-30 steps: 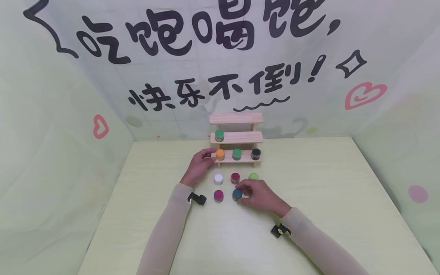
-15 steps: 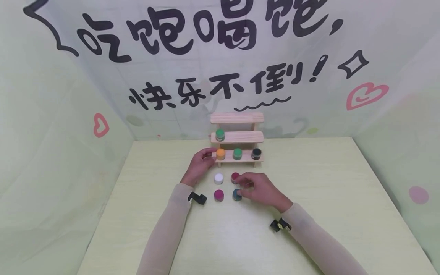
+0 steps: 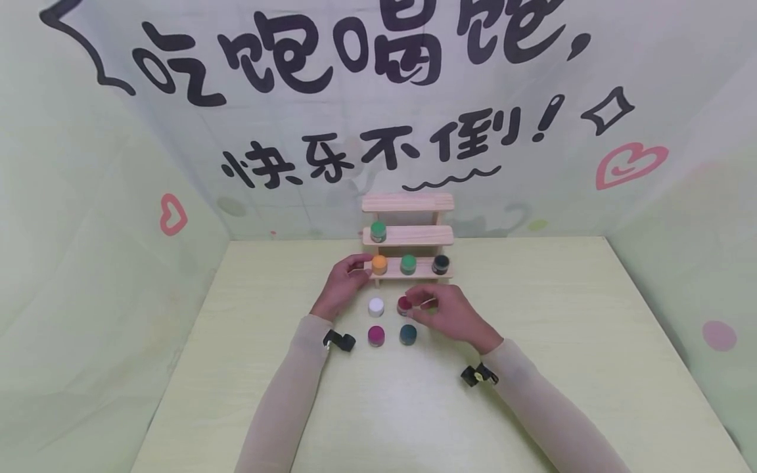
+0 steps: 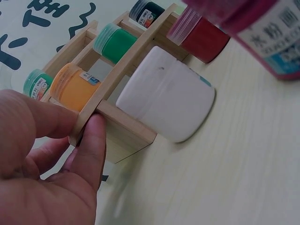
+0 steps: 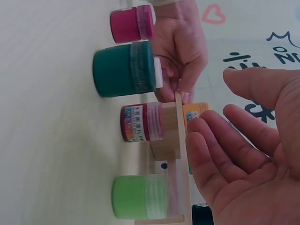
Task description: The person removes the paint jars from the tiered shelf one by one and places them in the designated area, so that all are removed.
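Note:
My left hand [image 3: 344, 281] pinches the left end of the lowest tier of a small three-tier wooden display rack [image 3: 408, 235], thumb and finger on the board in the left wrist view. Over the loose paint jars in front of the rack is my right hand [image 3: 449, 314], fingers relaxed and holding nothing in the right wrist view. Its fingertips overlap a dark red paint jar [image 3: 403, 306] in the head view. The hand mostly hides a light green jar [image 5: 136, 197] there. A teal jar [image 3: 408, 334], a magenta jar [image 3: 376, 336] and a white jar [image 4: 164, 98] stand nearby.
On the lowest tier stand an orange jar [image 3: 379, 265], a green jar [image 3: 409, 265] and a black jar [image 3: 440, 265]. Another green jar [image 3: 378, 231] is on the middle tier's left end. A printed cloth backdrop [image 3: 331, 118] hangs close behind the rack.
My right hand has moved away from the teal jar, up toward the dark red one, leaving the teal jar standing in place. The left hand stays at the rack.

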